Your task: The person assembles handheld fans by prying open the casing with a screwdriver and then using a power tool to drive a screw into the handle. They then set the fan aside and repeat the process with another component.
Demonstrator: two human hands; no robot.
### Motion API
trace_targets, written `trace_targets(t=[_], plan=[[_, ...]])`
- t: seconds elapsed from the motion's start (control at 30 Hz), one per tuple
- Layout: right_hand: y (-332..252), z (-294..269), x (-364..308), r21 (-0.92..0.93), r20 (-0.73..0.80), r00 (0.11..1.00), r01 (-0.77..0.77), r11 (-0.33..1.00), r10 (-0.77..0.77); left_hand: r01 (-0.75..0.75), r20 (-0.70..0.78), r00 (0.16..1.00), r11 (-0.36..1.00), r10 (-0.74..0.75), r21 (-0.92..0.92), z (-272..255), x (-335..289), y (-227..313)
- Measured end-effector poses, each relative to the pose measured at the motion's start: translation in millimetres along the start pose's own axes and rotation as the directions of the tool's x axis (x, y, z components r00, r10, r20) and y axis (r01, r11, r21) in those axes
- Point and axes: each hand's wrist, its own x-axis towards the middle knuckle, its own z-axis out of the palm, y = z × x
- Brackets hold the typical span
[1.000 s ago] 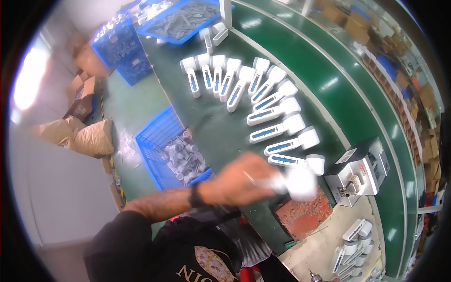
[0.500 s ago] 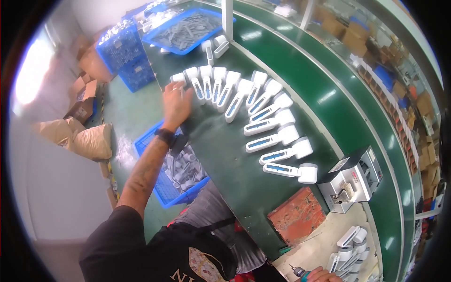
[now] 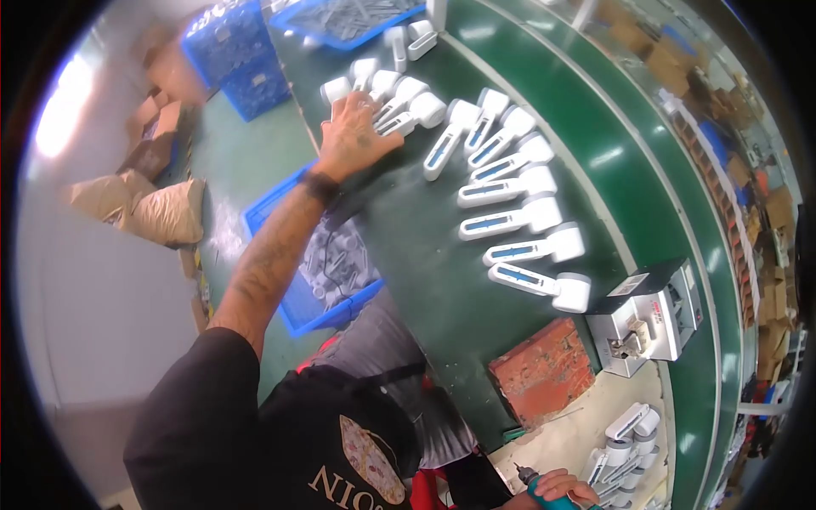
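From the head view, the left hand (image 3: pixel 355 136) reaches far forward across the dark green table (image 3: pixel 416 255), its arm stretched up from the lower left with a dark wristband at the wrist. The hand lies flat with fingers spread, its grip open and closed on nothing, the fingertips pressing on the far-left end of a curved row of white handheld devices (image 3: pixel 501 187). Each device has a rounded white head and a long handle with a blue strip; those at the left end (image 3: pixel 399 102) sit bunched together under and just beside the fingers, while the others fan out in an arc toward the right, the last one (image 3: pixel 544 285) lying near a small grey and white machine (image 3: pixel 650 314). A reddish-brown block (image 3: pixel 544 370) rests on the table's near edge, just below that machine. The right hand (image 3: pixel 557 489) shows at the bottom edge, its grip closed around a teal-handled power screwdriver (image 3: pixel 531 483). Beside it, on a pale surface, stands a cluster of more white devices (image 3: pixel 629 442). Left of the table, a blue crate (image 3: pixel 293 255) on the floor holds loose white parts, another blue crate (image 3: pixel 229 55) stands farther back, and a blue tray (image 3: pixel 357 21) of grey pieces lies on the far end of the table. A green conveyor belt (image 3: pixel 612 153) runs along the table's right side.
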Motion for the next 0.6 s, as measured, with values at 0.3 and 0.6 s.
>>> trace_targets(t=[0.3,0.6], plan=[[11.2,1.4,7.3,-0.031,0.087,0.996,0.002,1.000,0.000,-0.029,-0.260,0.965,0.976,-0.029,-0.215,-15.7,-117.0,-85.8],[8.7,13.5,3.6,-0.005,0.144,0.990,-0.008,1.000,0.009,0.173,-0.295,0.929,0.966,-0.225,-0.192,28.3,-216.1,-159.0]])
